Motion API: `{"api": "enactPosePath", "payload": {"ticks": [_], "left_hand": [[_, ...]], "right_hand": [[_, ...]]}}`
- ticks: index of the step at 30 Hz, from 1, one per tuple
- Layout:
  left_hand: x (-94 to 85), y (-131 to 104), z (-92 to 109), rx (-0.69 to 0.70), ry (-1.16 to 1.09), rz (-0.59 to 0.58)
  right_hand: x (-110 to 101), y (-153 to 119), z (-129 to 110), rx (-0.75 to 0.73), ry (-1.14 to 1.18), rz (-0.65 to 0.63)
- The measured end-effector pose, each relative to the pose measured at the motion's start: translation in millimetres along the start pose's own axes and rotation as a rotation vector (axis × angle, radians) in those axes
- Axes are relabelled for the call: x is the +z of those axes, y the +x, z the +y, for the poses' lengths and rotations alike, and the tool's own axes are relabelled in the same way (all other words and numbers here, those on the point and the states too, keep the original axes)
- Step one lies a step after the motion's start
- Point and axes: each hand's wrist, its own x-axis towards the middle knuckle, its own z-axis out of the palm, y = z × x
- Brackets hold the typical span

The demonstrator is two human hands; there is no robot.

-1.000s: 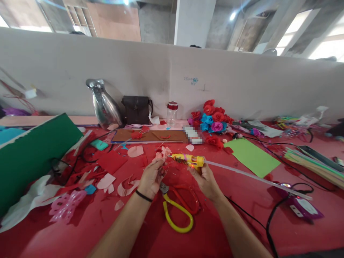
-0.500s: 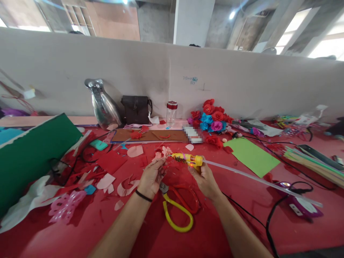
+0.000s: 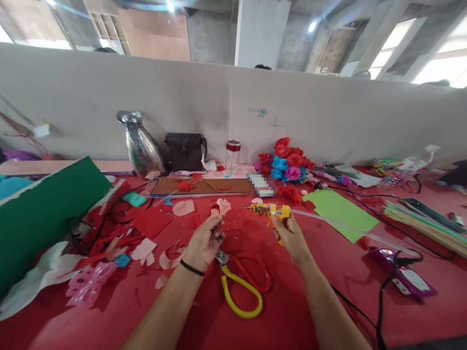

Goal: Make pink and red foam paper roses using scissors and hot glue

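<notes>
Between the fingers of my left hand [image 3: 206,240] is a small pink paper flower [image 3: 221,207]. My right hand [image 3: 292,236] is wrapped round a yellow glue gun [image 3: 272,211], whose nozzle points left at the flower with a gap between them. A long clear glue stick [image 3: 339,226] runs from the back of the gun to the right. Pliers with one red and one yellow handle [image 3: 242,294] lie on the red table [image 3: 284,316] between my forearms.
Paper scraps [image 3: 144,249] and a green board [image 3: 54,209] are at the left. Behind stand a steel jug [image 3: 144,148], a dark bag [image 3: 185,151], a glass jar [image 3: 232,158] and paper roses [image 3: 288,160]. Green paper [image 3: 341,214] and a purple power strip [image 3: 404,277] lie right.
My right hand has drawn the glue gun to the right, away from the pink flower. My left hand still holds the flower, in nearly the same place.
</notes>
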Motion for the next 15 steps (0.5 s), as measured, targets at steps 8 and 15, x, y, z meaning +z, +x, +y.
{"api": "enactPosePath", "payload": {"ticks": [8, 15], "left_hand": [[-0.9, 2, -6, -0.069, 0.005, -0.045], [-1.5, 3, -8, -0.086, 0.034, -0.061]], "right_hand": [[11, -9, -13, 0.075, 0.175, -0.186], [12, -8, -12, 0.061, 0.207, -0.194]]}}
